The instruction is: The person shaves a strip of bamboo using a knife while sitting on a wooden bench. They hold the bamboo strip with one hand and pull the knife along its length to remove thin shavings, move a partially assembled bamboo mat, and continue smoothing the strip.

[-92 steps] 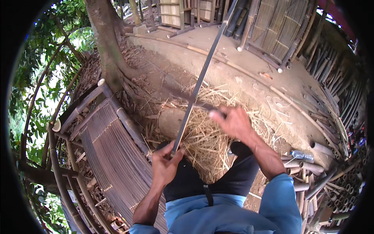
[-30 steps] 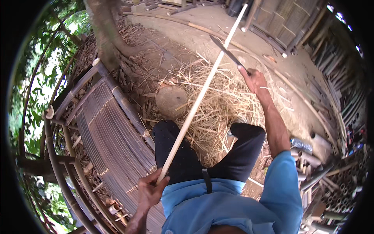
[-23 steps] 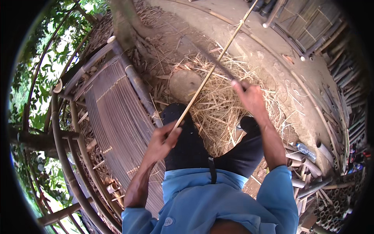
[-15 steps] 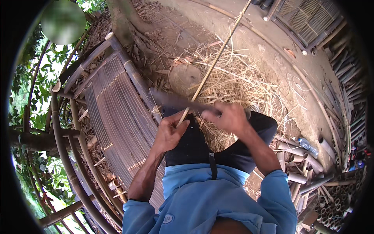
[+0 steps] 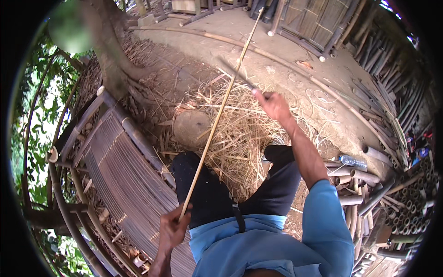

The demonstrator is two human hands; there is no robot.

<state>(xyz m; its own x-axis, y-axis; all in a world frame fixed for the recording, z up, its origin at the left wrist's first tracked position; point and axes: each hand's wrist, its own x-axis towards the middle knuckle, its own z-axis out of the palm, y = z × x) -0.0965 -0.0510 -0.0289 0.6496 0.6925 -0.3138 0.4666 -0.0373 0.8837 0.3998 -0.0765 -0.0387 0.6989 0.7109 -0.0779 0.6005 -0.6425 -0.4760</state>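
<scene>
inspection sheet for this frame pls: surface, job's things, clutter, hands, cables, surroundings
Surface: bare dirt ground, partly under shavings.
Job's things: long bamboo strip, dark blade beside it.
Clutter: straw-like shavings pile, round stump, cut bamboo poles, plastic bottle.
Hands: left hand grips the strip's near end; right hand grips the blade's handle.
Cables: nothing seen.
Surroundings: slatted bamboo bench, tree trunk, woven bamboo wall.
</scene>
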